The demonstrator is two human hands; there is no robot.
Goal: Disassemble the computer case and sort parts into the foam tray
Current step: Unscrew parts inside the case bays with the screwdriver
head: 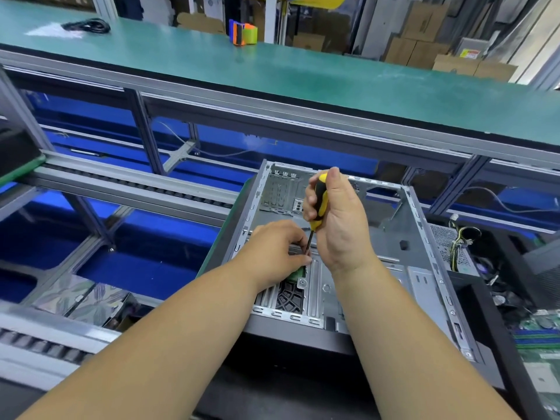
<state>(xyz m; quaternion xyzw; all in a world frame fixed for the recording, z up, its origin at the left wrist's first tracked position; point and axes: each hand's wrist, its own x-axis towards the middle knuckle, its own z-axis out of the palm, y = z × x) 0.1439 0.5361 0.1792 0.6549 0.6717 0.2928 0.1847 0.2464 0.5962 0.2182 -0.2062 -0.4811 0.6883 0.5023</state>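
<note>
An open grey metal computer case [424, 237] lies on its side in front of me, its inside facing up. My right hand [339, 225] is shut on a yellow and black screwdriver [319, 198], held upright with its shaft pointing down into the case. My left hand [277, 248] pinches the lower shaft of the screwdriver near its tip, just above a drive bracket [303, 283] inside the case. The tip itself is hidden behind my left fingers. A black plastic grille [289, 295] shows in the case floor.
A power supply with yellow cables [460, 247] and a green circuit board [536, 331] lie in the black tray to the right. A roller conveyor [121, 183] runs on the left. A green-topped bench [303, 74] stands behind, bearing an orange and green object [244, 32].
</note>
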